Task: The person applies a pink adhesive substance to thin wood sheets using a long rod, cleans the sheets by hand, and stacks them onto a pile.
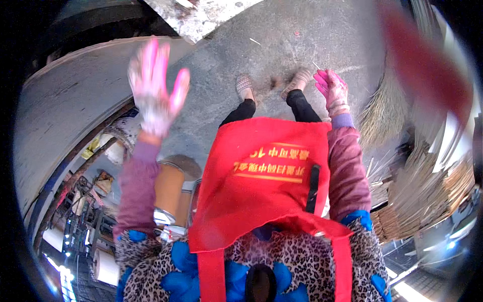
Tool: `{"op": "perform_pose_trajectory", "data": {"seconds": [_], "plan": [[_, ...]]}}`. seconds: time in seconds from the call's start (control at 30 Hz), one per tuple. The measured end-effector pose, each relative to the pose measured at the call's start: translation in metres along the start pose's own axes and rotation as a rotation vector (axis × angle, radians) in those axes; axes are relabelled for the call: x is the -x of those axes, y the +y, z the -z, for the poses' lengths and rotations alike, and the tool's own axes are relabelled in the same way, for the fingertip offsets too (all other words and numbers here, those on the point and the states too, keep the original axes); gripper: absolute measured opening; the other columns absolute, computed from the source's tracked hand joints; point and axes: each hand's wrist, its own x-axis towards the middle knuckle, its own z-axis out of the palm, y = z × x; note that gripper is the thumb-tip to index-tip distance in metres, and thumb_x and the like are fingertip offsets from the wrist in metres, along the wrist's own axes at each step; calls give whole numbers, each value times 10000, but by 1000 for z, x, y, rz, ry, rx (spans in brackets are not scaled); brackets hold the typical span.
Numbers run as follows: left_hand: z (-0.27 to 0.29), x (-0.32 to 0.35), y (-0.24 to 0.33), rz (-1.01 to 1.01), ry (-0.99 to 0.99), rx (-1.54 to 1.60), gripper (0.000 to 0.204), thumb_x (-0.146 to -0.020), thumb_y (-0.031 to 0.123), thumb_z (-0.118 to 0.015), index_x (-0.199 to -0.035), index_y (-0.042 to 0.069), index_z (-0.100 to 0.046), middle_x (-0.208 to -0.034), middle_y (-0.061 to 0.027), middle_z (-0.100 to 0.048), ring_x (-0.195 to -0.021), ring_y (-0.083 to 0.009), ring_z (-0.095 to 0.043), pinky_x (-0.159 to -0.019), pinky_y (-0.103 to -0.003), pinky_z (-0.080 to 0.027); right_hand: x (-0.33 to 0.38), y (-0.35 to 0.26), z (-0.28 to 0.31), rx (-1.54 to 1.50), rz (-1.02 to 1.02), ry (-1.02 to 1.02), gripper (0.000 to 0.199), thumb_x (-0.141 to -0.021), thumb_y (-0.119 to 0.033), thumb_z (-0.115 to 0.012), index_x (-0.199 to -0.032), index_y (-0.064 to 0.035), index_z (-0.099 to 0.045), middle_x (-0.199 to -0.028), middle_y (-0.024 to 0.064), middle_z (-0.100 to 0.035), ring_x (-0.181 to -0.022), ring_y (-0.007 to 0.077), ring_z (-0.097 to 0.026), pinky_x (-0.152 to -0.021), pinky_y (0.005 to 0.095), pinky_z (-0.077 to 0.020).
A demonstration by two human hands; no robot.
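Note:
My left hand point(156, 83), in a pink-and-white glove, is raised with its fingers spread and nothing in it. It is nearest to the grey flat surface point(75, 95) at the left. My right hand point(333, 91), gloved alike, is out in front at the right, its fingers drawn together. A thin pale straw point(316, 65) sticks out at its fingertips, seemingly pinched there. Beyond that hand, to the right, hangs or stands a fan of pale broom bristles point(383, 113). A red apron point(266, 151) covers my front.
More bundles of straw point(422, 191) lie at the right. A blurred dark red shape point(427, 60) crosses the upper right. A brown round container point(168, 186) stands at my left, and a whitish stained board point(201, 17) lies at the top. Loose bits lie on the concrete floor point(221, 55).

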Motion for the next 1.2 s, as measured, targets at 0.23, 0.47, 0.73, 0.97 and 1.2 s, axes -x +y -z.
{"op": "perform_pose_trajectory", "data": {"seconds": [0.23, 0.47, 0.73, 0.97, 1.2], "plan": [[-79, -90, -10, -235, 118, -149, 565, -768, 361, -613, -1239, 87, -464, -1278, -135, -416, -1199, -322, -358, -982, -450, -260, -51, 145, 10, 252, 108, -1, 234, -848, -166, -529, -1032, -23, -512, -938, 141, -619, -746, 273, -628, -614, 337, -509], [-129, -83, -41, -304, 91, 10, 533, -845, 322, -531, -1255, 2, -418, -1277, -207, -390, -1179, -317, -372, -1002, -416, -267, -113, 199, -13, 2033, 197, -294, 779, -704, -580, -547, -1190, 17, -427, -1252, 197, -442, -1183, 361, -397, -982, 495, -258], [-136, -106, -26, -238, -62, -64, 650, -895, 507, -332, -1265, -26, -372, -1314, -258, -322, -1209, -379, -328, -1006, -471, -246, -302, 405, 44, 3027, -871, -756, 588, -791, -458, -521, -1263, -111, -468, -1307, 95, -437, -1227, 318, -367, -928, 658, -219], [-133, -82, -25, -116, -72, -102, 607, -903, 503, -290, -1309, 52, -312, -1371, -265, -218, -1258, -393, -245, -1028, -513, -179, -279, 326, 29, 2232, -513, -857, 410, -853, -330, -480, -1235, -185, -515, -1326, 6, -431, -1227, 242, -396, -943, 544, -311], [-137, -96, -23, -157, -80, -98, 605, -900, 499, -314, -1311, 55, -312, -1379, -260, -209, -1263, -390, -243, -1036, -501, -177, -254, 377, 90, 2292, 13, -729, 271, -790, -331, -540, -947, -142, -653, -999, 61, -625, -944, 229, -580, -803, 482, -409]]}}
